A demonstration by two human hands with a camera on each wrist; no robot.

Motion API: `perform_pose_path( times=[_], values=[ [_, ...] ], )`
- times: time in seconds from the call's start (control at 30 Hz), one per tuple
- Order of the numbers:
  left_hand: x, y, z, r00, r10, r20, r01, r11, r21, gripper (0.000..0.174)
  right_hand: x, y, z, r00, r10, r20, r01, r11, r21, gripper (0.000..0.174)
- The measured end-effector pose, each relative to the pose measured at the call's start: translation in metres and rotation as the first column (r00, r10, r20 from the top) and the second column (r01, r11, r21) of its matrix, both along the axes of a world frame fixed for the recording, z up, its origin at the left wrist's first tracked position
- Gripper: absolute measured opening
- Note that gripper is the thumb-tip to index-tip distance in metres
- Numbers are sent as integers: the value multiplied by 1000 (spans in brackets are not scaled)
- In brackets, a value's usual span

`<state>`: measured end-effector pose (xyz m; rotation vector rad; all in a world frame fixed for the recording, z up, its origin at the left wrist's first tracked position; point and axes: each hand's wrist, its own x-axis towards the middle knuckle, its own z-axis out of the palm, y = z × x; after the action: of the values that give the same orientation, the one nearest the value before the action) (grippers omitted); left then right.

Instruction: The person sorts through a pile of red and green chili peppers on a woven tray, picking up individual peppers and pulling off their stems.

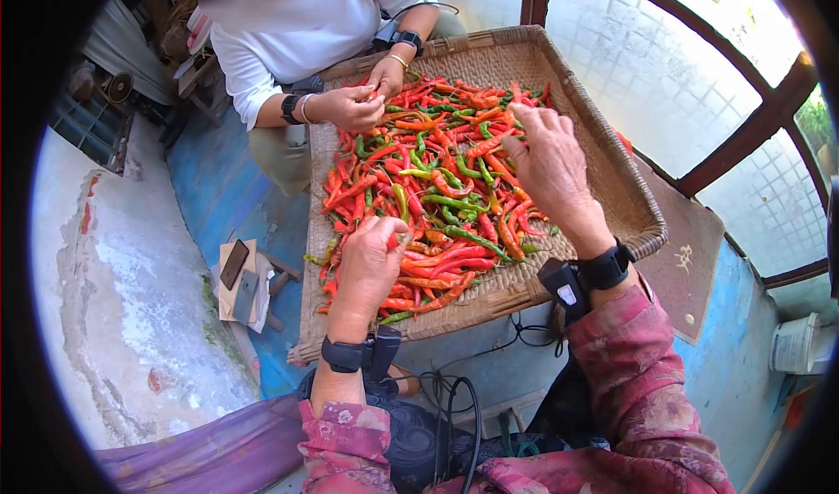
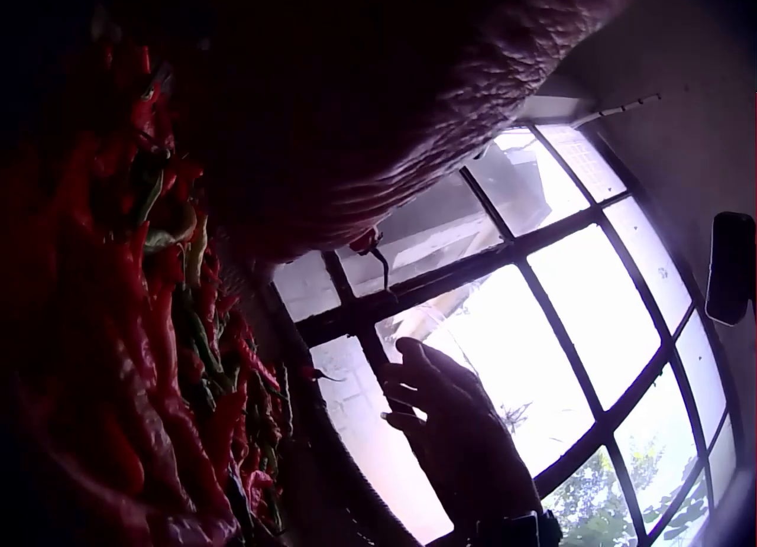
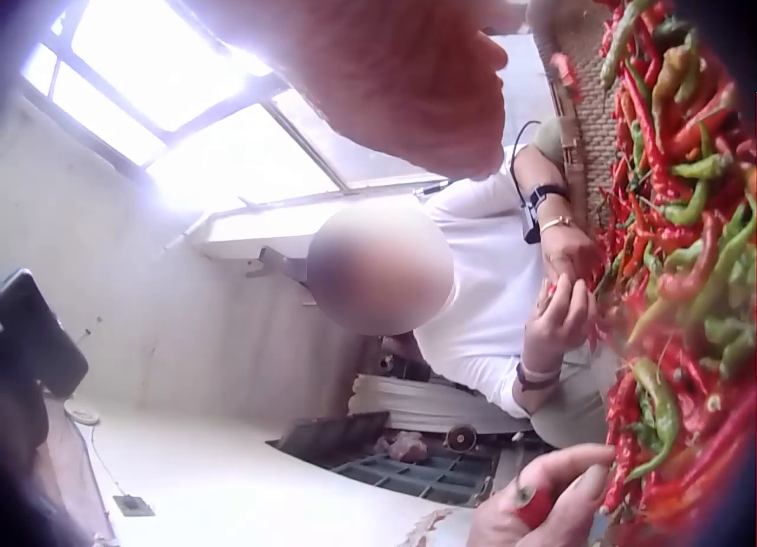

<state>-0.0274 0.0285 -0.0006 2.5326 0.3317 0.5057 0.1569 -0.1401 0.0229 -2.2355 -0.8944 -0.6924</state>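
A heap of red, orange and green chili peppers point(image 1: 446, 197) covers a woven basket tray point(image 1: 603, 118). At the heap's near left side, my left hand point(image 1: 363, 262) holds a red chili pepper point(image 3: 535, 503) between thumb and fingers. Over the far right of the heap is my right hand point(image 1: 555, 158), its fingers loosely bent and nothing gripped in them. Just beyond its fingertips shows a red chili pepper point(image 1: 516, 92), which appears apart from the hand in the left wrist view.
Across the tray sits a person in a white top point(image 1: 297, 22), both hands together at the heap's far edge. A stool with phones point(image 1: 234, 263) stands at the left. Black cables point(image 1: 454, 398) hang below the tray, and a white bucket point(image 1: 793, 344) stands at the right.
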Motion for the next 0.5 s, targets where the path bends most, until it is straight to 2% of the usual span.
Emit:
perform_pose_path(
  times=[0.03, 0.07, 0.1, 0.13, 0.2, 0.23, 0.27, 0.33, 0.4, 0.5],
  values=[
    [1, -1, -3, 998, -55, -14, 56, 994, 93, 18, -6, 2, -1, 988, 142, -60, -142, 990, 13, 21],
    [3, -5, -6, 998, -56, -14, 57, 994, 94, 18, -14, 4, -2, 952, 282, -119, -280, 959, 34, 22],
    [5, -10, -10, 997, -62, -49, 66, 993, 95, 18, -25, 5, -5, 860, 448, -246, -450, 892, 50, 25],
    [7, -16, -13, 994, -69, -88, 77, 993, 94, 19, -39, 6, -9, 722, 586, -368, -599, 795, 90, 27],
    [12, -24, -16, 989, -84, -124, 94, 993, 73, 17, -60, 14, -20, 754, 591, -286, -647, 743, -170, 26],
    [15, -28, -19, 990, -98, -97, 103, 994, 48, 17, -64, 13, -24, 755, 607, -246, -654, 720, -231, 22],
    [17, -30, -22, 992, -108, -71, 110, 994, 23, 16, -65, 12, -25, 754, 608, -247, -655, 720, -228, 22],
    [20, -27, -26, 991, -124, -42, 124, 992, -2, 16, -67, 12, -24, 775, 569, -276, -632, 691, -351, 18],
    [21, -25, -25, 982, -189, -10, 190, 981, 38, 15, -65, 9, -25, 759, 595, -265, -651, 676, -345, 16],
    [20, -24, -17, 982, -165, -94, 176, 977, 123, 10, -65, 5, -26, 755, 607, -246, -653, 664, -364, 12]
  ],
)
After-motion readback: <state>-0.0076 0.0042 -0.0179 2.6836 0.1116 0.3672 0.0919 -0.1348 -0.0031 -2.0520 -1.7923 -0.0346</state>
